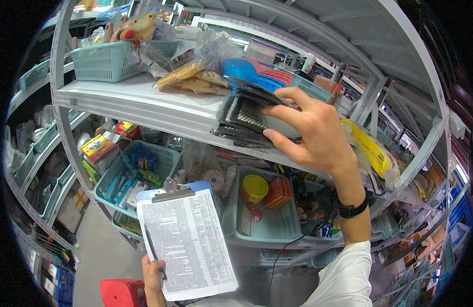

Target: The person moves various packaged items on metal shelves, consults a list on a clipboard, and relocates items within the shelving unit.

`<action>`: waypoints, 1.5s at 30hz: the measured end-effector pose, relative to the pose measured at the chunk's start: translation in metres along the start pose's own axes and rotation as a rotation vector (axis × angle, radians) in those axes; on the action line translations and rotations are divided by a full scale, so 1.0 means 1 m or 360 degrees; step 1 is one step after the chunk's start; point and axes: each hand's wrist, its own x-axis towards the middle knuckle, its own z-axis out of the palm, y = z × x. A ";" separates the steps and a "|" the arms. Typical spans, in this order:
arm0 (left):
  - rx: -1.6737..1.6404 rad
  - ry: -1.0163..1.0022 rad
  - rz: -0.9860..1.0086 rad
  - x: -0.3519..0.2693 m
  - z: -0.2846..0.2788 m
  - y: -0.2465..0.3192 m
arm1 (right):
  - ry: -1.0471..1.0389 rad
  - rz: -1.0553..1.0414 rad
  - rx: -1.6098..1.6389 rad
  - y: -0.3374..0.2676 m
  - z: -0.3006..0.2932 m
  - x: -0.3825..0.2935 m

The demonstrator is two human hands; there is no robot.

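Observation:
My left hand holds the lower left edge of a clipboard with a printed sheet, a black pen lying under its thumb. At the shelf's front edge, my right hand is on a stack of black packages in clear plastic, its thumb and fingers spread at their right side; the top package is tilted up. Whether the fingers grip it cannot be told. Left of the stack lie bagged yellowish items; behind it are blue and pink plastic items.
A light green basket stands at the shelf's left end, near the metal upright. Yellow packages hang or lie at the right. Below are filled baskets, one with a yellow tub. A red stool stands at the lower left.

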 end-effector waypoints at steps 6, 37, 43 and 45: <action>0.0037 0.0003 -0.0018 0.001 -0.003 -0.001 | -0.0026 -0.0024 0.0046 0.001 0.001 0.000; 0.0070 0.0067 -0.0025 -0.002 0.000 -0.001 | 0.0015 -0.0038 -0.0039 -0.003 -0.004 0.003; 0.0070 0.0022 -0.0039 -0.001 0.003 0.003 | -0.0087 0.0121 0.0089 -0.013 0.004 0.006; 0.0065 0.0030 -0.0047 0.001 -0.001 -0.002 | -0.0065 0.0122 0.0062 -0.017 0.006 0.009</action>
